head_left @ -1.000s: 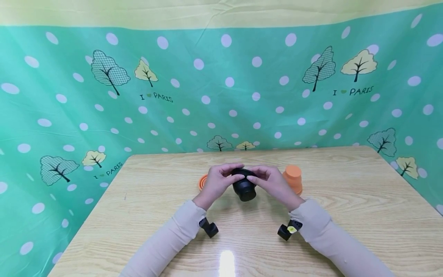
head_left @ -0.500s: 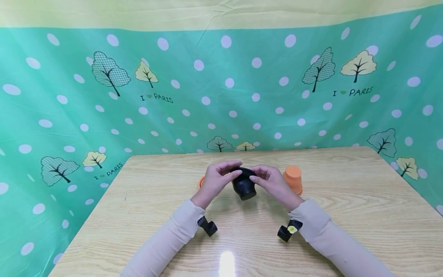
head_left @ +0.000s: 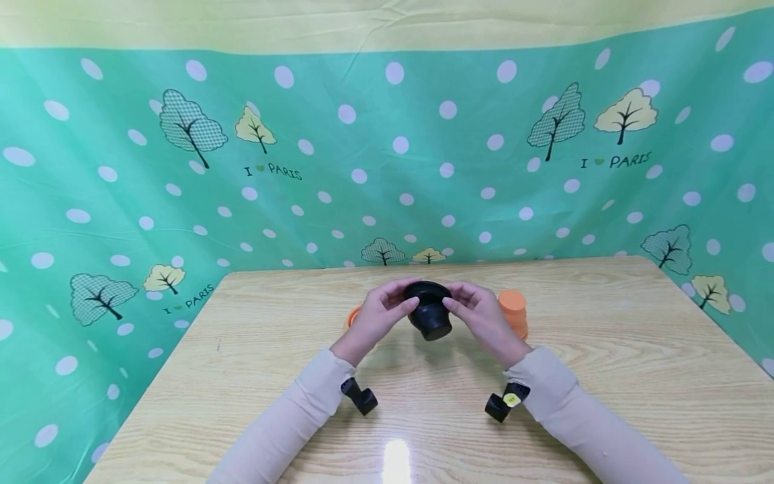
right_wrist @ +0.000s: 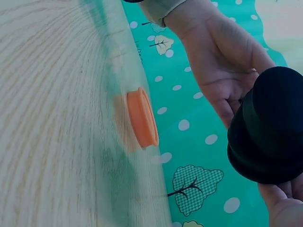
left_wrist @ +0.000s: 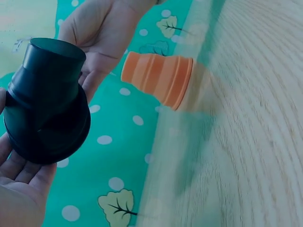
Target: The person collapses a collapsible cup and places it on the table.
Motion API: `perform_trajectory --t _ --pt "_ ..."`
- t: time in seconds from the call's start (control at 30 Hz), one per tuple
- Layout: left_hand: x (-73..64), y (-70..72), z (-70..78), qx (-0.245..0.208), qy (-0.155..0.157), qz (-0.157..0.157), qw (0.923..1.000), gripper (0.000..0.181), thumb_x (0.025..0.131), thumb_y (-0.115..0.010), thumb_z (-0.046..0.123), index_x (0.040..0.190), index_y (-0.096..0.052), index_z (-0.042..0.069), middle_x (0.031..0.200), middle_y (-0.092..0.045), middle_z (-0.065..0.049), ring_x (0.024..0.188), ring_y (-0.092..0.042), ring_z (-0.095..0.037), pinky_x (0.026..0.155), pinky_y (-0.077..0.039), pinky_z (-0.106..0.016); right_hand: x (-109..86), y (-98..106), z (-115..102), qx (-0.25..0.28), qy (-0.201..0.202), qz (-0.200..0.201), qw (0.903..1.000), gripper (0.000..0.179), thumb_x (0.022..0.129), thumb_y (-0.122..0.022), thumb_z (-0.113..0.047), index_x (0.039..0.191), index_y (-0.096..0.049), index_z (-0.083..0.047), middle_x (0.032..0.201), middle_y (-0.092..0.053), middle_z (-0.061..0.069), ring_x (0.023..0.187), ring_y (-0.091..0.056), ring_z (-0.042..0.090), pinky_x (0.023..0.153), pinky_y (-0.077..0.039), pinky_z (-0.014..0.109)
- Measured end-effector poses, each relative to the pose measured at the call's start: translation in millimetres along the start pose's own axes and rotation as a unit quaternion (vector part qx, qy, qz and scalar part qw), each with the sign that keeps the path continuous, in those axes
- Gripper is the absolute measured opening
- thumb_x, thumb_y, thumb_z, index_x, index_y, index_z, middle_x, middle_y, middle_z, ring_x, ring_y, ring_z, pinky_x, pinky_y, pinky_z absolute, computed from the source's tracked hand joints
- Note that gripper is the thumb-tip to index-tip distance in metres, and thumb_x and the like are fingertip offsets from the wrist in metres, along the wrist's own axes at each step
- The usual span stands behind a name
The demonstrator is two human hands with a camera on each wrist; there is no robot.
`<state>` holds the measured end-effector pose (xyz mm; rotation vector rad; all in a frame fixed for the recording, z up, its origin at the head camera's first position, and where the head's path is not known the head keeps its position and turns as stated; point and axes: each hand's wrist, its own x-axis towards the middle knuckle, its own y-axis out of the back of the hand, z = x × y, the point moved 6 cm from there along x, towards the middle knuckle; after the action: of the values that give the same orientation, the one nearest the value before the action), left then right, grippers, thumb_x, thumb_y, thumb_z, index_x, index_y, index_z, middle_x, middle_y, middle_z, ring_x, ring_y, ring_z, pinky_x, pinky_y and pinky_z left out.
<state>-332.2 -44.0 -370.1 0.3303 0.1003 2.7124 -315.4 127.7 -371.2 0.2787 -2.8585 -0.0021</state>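
Observation:
A black collapsible cup [head_left: 431, 317] with stepped sides is held up over the table between both hands, tilted, its narrow base toward me and its wide rim away. My left hand [head_left: 376, 312] grips it on the left, thumb on the side and fingers behind the rim. From the right, my right hand [head_left: 482, 314] grips it in the same way. In the left wrist view the black cup [left_wrist: 49, 101] shows its tiers pulled out, with a dent or fold near the rim. Its inside is hidden.
An orange cup of the same stepped form [head_left: 512, 310] stands upside down on the wooden table [head_left: 290, 376], behind my right hand. A flattened orange cup [right_wrist: 142, 118] lies behind my left hand. A green dotted cloth [head_left: 326, 154] hangs behind the table.
The black cup has been raised slightly and turned, its base now pointing a little more to the right. My right hand has shifted its grip outward along the rim.

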Motion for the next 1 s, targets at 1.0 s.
perform_trajectory --t 1.0 --pt "1.5 -0.4 -6.2 0.051 0.004 0.018 0.9985 0.039 0.087 -0.069 0.014 0.124 -0.062 0.004 0.122 -0.063 -0.011 0.106 -0.062 -0.02 0.086 -0.052 -0.028 2.7 -9.3 6.7 -0.097 -0.014 -0.05 0.9939 0.03 0.093 -0.061 -0.02 0.114 -0.062 0.002 0.108 -0.065 0.016 0.09 -0.063 0.012 0.08 -0.051 0.023"
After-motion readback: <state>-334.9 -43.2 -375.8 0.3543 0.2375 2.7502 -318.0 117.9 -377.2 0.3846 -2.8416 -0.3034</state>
